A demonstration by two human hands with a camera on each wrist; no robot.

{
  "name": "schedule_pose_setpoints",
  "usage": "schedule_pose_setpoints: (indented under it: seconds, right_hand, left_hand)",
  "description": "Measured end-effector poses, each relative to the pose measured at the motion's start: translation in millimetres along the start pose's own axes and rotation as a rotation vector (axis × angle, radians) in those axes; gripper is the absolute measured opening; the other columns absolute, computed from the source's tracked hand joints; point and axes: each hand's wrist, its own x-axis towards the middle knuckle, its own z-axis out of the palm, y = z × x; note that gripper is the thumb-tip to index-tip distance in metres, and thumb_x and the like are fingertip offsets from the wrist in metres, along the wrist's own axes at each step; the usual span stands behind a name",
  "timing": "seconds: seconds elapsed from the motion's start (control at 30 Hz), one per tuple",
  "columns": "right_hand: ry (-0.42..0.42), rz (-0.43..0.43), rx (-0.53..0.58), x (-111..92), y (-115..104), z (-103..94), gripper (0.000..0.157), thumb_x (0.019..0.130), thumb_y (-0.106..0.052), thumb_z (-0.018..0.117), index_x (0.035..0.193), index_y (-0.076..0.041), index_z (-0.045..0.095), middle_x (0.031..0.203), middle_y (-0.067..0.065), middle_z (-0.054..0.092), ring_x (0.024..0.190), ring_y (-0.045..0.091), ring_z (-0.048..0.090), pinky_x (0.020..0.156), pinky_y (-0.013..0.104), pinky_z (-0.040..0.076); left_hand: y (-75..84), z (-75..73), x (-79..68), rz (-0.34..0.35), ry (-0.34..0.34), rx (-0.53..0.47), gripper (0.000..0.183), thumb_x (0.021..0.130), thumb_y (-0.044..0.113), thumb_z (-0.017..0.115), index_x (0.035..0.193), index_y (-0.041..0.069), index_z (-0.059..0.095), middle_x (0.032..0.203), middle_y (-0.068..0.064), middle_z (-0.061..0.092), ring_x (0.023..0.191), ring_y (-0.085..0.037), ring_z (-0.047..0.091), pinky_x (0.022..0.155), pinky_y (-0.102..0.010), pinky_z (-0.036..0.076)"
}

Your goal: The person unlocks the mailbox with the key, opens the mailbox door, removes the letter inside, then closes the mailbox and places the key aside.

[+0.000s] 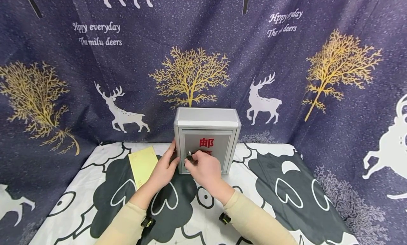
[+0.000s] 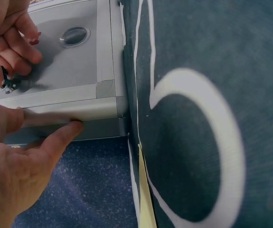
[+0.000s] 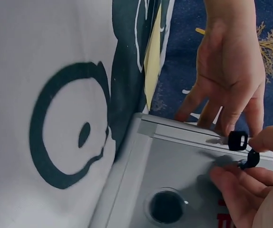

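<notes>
A silver-grey metal mailbox [image 1: 207,118] with red characters on its front stands upright on the cloth. My right hand [image 1: 206,167] pinches a small black-headed key [image 3: 253,158] at the lock on the mailbox's left front. A second black-headed key [image 3: 238,141] hangs beside it, its metal blade pointing away from the pinching fingers. My left hand [image 1: 163,170] rests against the mailbox's left side, thumb by the front edge and fingers extended along the side panel. Low on the door, a round window [image 2: 74,36] shows in both wrist views.
A yellow envelope [image 1: 143,164] lies on the cloth left of the mailbox, partly behind the left forearm. The table is covered by a black-and-white patterned cloth [image 1: 245,192]. Behind it hangs a dark blue curtain [image 1: 203,29] printed with deer and golden trees.
</notes>
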Motion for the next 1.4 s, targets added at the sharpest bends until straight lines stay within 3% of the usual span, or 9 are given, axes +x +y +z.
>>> schedule_pose_setpoints:
  seconds: [0.2,0.6,1.03,1.4]
  right_hand:
    - [0.058,-0.109,-0.125,1.5,-1.0,-1.1,0.026,0.092,-0.032,0.088,0.080,-0.017,0.071,0.067,-0.004,0.064,0.049,0.014,0.055,0.043,0.031,0.042]
    - [0.198,-0.257,-0.268,2.0,-0.2,3.2,0.033,0.086,-0.031,0.093,0.076,-0.015,0.066,0.063,-0.002,0.060,0.046,0.018,0.056,0.037,0.034,0.043]
    - [0.258,-0.295,-0.293,1.1,-1.1,4.8,0.034,0.084,-0.031,0.092,0.075,-0.016,0.063,0.061,-0.003,0.057,0.044,0.018,0.054,0.035,0.033,0.039]
    - [0.246,-0.267,-0.263,-0.9,-0.4,5.3,0.031,0.083,-0.030,0.094,0.080,-0.013,0.070,0.064,-0.001,0.063,0.043,0.017,0.053,0.036,0.031,0.039]
  left_hand:
    - [2.0,-0.9,-0.5,-0.017,-0.001,0.002,0.077,0.119,0.011,0.054,0.182,0.028,0.012,0.181,-0.016,0.030,0.156,-0.042,0.047,0.119,-0.062,0.048]
    - [2.4,-0.5,0.6,-0.017,0.003,-0.004,0.075,0.119,0.010,0.054,0.181,0.023,0.014,0.181,-0.017,0.030,0.157,-0.042,0.046,0.120,-0.063,0.047]
    - [1.6,0.5,-0.6,-0.007,0.014,0.006,0.077,0.118,0.007,0.054,0.181,0.022,0.013,0.180,-0.017,0.031,0.155,-0.043,0.048,0.119,-0.063,0.048]
    - [-0.2,0.6,-0.8,0.005,0.012,0.019,0.076,0.119,0.009,0.053,0.181,0.024,0.012,0.180,-0.017,0.031,0.156,-0.041,0.047,0.119,-0.063,0.048]
